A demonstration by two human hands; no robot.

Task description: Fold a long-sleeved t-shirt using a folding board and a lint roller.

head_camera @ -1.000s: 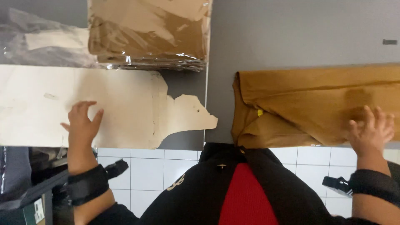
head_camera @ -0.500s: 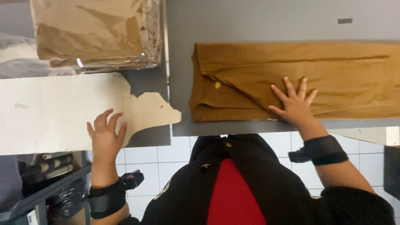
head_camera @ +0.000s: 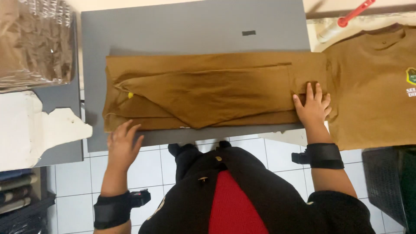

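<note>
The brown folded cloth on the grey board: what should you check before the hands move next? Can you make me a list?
1. Folded brown cloth lies wholly on the grey board: ok.
2. Right hand flat on the cloth's right end: ok.
3. Left hand on the cloth: not ok, it sits at the board's near edge.
4. Folds lie straight: not ok, the top flap runs slanted.
5. Layers underneath smooth: cannot tell.
6. Brown shirt at the right kept apart: cannot tell.

Folded brown trousers (head_camera: 208, 91) lie on the grey bench (head_camera: 195, 30); right hand (head_camera: 313, 108) presses at three o'clock, left hand (head_camera: 122, 145) at seven.
</note>
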